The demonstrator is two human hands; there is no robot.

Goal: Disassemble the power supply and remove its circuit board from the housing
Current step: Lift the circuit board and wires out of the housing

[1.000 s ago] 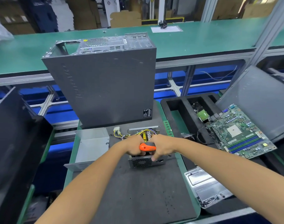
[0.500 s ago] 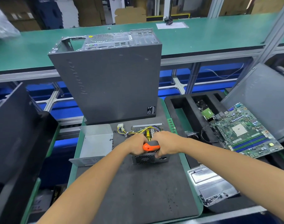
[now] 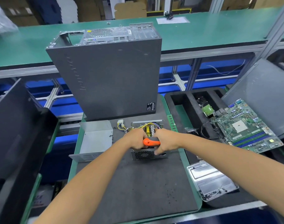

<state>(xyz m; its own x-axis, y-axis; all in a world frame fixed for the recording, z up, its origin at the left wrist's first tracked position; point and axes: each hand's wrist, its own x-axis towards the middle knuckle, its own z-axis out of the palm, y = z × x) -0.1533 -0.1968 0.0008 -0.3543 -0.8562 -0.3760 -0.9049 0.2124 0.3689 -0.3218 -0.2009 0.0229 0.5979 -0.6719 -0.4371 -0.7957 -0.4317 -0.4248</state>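
The open power supply housing (image 3: 148,155), grey metal with a fan grille on its near wall, sits on the black mat (image 3: 138,188). Yellow wires (image 3: 138,126) and a white connector (image 3: 120,122) spill out at the back. Parts of the circuit board (image 3: 150,130) show between my hands. My left hand (image 3: 134,139) curls over the housing's left side. My right hand (image 3: 165,141) grips an orange-and-black screwdriver (image 3: 151,141) over the housing, with its fingertips reaching down the front wall. The orange end points toward my left hand.
The removed grey cover (image 3: 96,139) lies left of the housing. A tall computer case (image 3: 109,78) stands behind it. To the right are a black foam tray (image 3: 183,101), a green motherboard (image 3: 244,126), a memory stick (image 3: 170,122) and a metal tray of screws (image 3: 210,180). Dark panels (image 3: 17,126) lean at left.
Both hands stay on the power supply with the screwdriver between them. Only the head camera's view has shifted slightly.
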